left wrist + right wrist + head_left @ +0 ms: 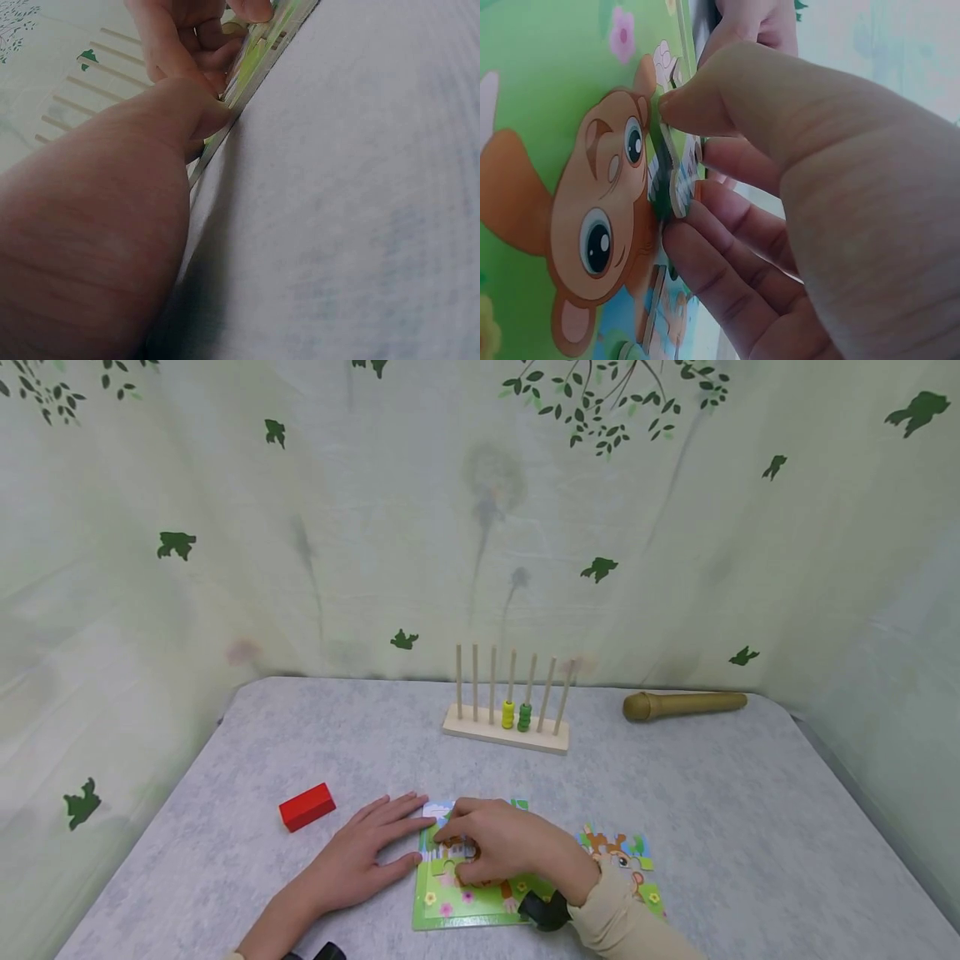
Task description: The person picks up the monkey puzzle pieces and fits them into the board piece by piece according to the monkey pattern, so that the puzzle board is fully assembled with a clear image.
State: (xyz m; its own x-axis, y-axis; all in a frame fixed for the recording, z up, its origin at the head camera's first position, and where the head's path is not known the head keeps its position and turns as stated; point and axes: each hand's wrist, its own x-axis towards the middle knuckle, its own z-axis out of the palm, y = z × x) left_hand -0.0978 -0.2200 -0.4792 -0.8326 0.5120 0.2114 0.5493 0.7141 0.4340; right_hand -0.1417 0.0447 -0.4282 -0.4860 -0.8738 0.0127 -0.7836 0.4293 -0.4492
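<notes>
A flat jigsaw puzzle board (442,917), green with printed flowers, lies at the front middle of the table. My left hand (367,856) rests on the table with its fingers spread, fingertips at the board's left edge. Over the board, my right hand (506,843) pinches a puzzle piece (673,169) between thumb and fingers. In the right wrist view that piece is nearly edge-on and tilted above the picture, beside a brown cartoon animal's face (615,202). The right hand hides much of the board in the head view.
More puzzle with a brown animal (626,864) lies right of the board, partly behind the right forearm. A red block (307,807) sits to the left. Farther back stand a wooden peg rack (502,735) with yellow and green beads and a lying brown microphone-shaped stick (686,704).
</notes>
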